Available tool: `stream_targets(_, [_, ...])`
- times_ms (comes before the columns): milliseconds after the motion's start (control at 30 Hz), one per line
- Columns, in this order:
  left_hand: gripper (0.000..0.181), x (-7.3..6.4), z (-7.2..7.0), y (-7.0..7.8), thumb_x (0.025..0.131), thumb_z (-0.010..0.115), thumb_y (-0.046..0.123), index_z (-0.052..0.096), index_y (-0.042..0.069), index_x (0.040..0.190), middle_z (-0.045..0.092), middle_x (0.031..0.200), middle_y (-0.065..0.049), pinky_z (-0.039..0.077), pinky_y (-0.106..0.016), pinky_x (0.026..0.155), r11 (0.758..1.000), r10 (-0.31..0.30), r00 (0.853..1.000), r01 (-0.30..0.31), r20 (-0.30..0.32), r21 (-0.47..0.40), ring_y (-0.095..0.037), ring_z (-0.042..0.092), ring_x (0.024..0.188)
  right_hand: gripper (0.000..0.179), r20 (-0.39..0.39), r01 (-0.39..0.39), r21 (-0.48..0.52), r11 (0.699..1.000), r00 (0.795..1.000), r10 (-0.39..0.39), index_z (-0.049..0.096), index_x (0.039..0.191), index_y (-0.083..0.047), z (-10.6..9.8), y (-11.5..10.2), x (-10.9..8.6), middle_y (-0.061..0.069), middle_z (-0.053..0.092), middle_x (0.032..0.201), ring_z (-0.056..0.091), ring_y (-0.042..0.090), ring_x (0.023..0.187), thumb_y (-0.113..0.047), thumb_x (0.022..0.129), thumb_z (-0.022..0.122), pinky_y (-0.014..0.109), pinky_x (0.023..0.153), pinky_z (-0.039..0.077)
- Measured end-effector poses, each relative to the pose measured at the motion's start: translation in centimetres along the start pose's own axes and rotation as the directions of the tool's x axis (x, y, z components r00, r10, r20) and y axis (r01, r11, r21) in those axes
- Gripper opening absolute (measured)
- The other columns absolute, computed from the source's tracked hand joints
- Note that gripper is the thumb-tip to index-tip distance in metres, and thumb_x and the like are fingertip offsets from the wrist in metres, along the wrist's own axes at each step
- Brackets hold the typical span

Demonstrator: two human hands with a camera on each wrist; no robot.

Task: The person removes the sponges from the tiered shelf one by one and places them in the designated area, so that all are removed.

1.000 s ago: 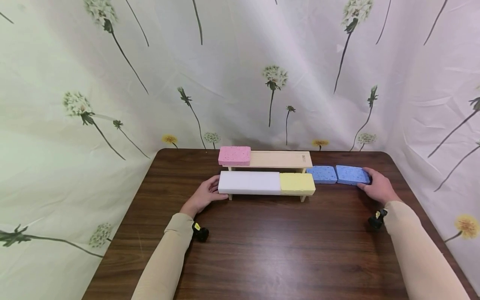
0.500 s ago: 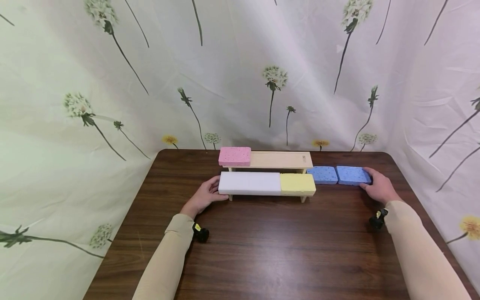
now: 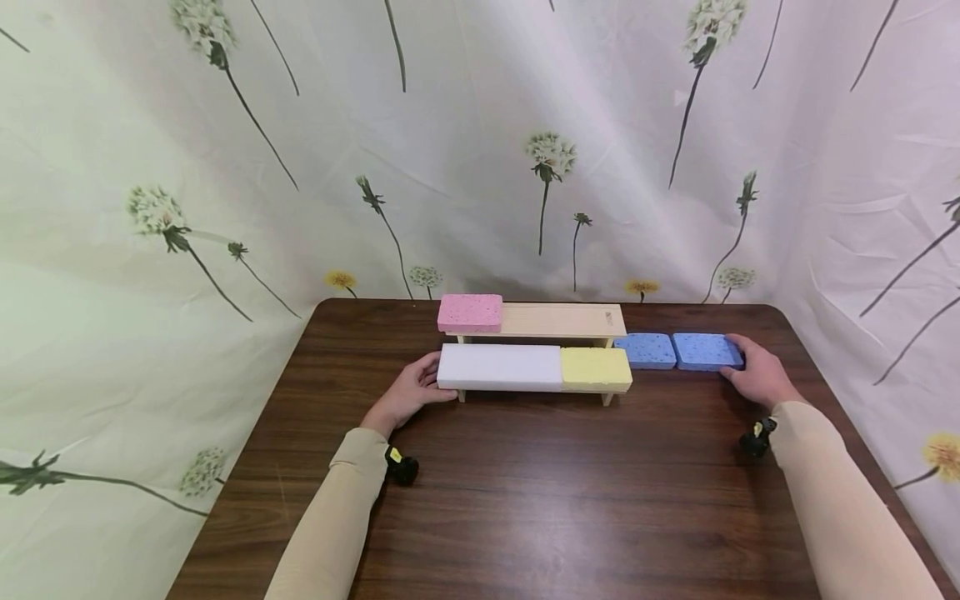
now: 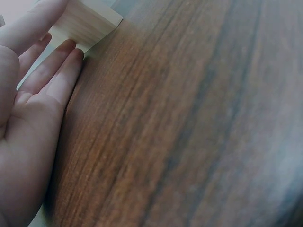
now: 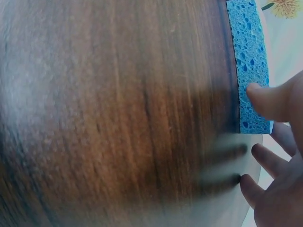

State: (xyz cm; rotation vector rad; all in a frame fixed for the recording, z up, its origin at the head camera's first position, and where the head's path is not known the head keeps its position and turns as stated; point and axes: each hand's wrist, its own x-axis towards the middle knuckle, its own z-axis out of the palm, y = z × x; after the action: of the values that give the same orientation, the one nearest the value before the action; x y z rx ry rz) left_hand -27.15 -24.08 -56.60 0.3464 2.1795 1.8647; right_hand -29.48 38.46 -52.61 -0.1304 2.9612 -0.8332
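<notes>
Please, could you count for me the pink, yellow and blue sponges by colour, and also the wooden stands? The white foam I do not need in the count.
Pink sponge: 1
Yellow sponge: 1
Blue sponges: 2
Wooden stands: 2
Total: 6 (4 sponges and 2 stands)

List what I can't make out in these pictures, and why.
Head view: top of the front stand, mostly under the white block and yellow block.
Head view: the mark on the rear stand, too small to read.
Head view: near left corner of the left blue sponge, behind the yellow block.
Right wrist view: part of the right hand, cut off by the right edge.
</notes>
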Motion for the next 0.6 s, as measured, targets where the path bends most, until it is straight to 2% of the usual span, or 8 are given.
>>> stream_targets(200, [0.08, 0.0, 0.2, 0.2, 0.086, 0.084, -0.004, 0.043, 0.0, 0.155, 0.052, 0.152, -0.025, 0.05, -0.031, 0.109, 1.0, 0.01, 1.0, -0.009, 0.005, -0.027, -0.033, 0.054, 0.137, 0.076, -0.026, -0.01, 0.029, 1.0, 1.0, 0.011, 0.034, 0.153, 0.013, -0.1, 0.0, 0.0, 0.045, 0.036, 0.152, 0.036, 0.062, 0.138, -0.014, 0.094, 0.073, 0.073, 0.112, 0.031])
stream_targets(333, [0.079, 0.0, 0.2, 0.1, 0.086, 0.084, -0.004, 0.044, 0.0, 0.155, 0.052, 0.152, -0.025, 0.051, -0.029, 0.107, 1.0, 0.01, 1.0, -0.01, 0.006, -0.03, -0.032, 0.054, 0.136, 0.081, -0.041, -0.022, 0.049, 0.999, 0.999, 0.024, 0.031, 0.156, 0.012, -0.3, -0.5, -0.1, 0.043, 0.034, 0.154, 0.033, 0.061, 0.141, -0.026, 0.097, 0.074, 0.073, 0.113, 0.029])
stream_targets(467, [0.08, 0.0, 0.1, 0.1, 0.087, 0.084, -0.001, 0.043, 0.0, 0.155, 0.051, 0.153, -0.024, 0.051, -0.029, 0.108, 1.0, 0.012, 1.0, -0.012, 0.009, -0.025, -0.032, 0.054, 0.137, 0.083, -0.057, -0.02, 0.077, 0.997, 0.998, 0.025, 0.029, 0.159, 0.009, -0.6, -1.8, -0.4, 0.041, 0.032, 0.158, 0.03, 0.061, 0.144, -0.034, 0.101, 0.069, 0.075, 0.114, 0.028])
stream_targets(600, [0.081, -0.1, 0.1, 0.2, 0.087, 0.084, -0.001, 0.042, 0.0, 0.156, 0.05, 0.153, -0.024, 0.05, -0.029, 0.109, 1.0, 0.01, 1.0, -0.01, 0.011, -0.018, -0.033, 0.053, 0.138, 0.08, -0.096, 0.019, 0.115, 0.993, 0.995, -0.008, 0.031, 0.16, 0.007, -0.7, -3.7, -0.5, 0.038, 0.035, 0.159, 0.031, 0.059, 0.144, -0.034, 0.102, 0.069, 0.073, 0.114, 0.029])
